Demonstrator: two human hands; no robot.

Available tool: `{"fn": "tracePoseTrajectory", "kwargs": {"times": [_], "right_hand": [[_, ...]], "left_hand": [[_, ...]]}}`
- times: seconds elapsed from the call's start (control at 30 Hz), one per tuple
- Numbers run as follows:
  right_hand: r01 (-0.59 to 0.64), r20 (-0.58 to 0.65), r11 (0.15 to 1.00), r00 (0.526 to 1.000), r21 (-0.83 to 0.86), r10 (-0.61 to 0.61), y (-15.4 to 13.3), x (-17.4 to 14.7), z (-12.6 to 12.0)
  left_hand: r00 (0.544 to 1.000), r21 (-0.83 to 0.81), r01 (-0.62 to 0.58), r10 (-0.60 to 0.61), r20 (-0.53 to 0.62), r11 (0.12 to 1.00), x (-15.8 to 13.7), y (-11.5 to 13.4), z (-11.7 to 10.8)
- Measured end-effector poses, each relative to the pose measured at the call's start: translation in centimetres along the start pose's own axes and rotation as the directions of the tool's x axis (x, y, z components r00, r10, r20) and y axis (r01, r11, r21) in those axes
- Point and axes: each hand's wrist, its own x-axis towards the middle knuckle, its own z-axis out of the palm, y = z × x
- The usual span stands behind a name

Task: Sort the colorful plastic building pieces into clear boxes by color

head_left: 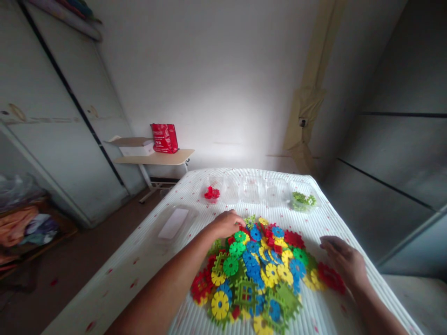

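Observation:
A heap of plastic building pieces (253, 265) in red, yellow, blue and green lies on the striped cover; notched discs (230, 266) and square window-like plates (245, 293) are mixed in it. At the heap's far left edge is my left hand (227, 225), its fingers curled down to the pieces; whatever is between the fingertips is hidden. Beside the heap's right edge hovers or rests my right hand (344, 260), fingers stretched out and holding nothing visible. Nearest to it is a red notched piece (331, 278).
Beyond the heap stands a row of transparent plastic containers (252, 195). Red pieces (212, 193) sit in the leftmost, green pieces (303, 199) in the rightmost. A transparent lid with a white label (173, 224) lies at left. A side table (164, 158) holds a red bag (165, 138).

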Motion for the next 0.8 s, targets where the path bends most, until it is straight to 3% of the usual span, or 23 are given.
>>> {"fn": "tracePoseTrajectory", "kwargs": {"times": [0.2,0.43,0.8], "right_hand": [[0.019,0.019,1.000,1.000,-0.006,-0.019,0.3,0.0,0.1],[0.014,0.019,0.999,1.000,-0.039,-0.013,0.5,0.0,0.3],[0.002,0.047,0.999,0.999,-0.039,-0.001,0.6,-0.1,0.2]], "left_hand": [[0.985,0.111,0.161,-0.153,-0.077,0.981,-0.6,0.5,0.8],[0.923,0.247,0.381,-0.353,-0.151,0.891,-0.7,1.1,0.7],[0.924,0.189,0.363,-0.327,-0.197,0.913,-1.3,0.7,0.6]]}}
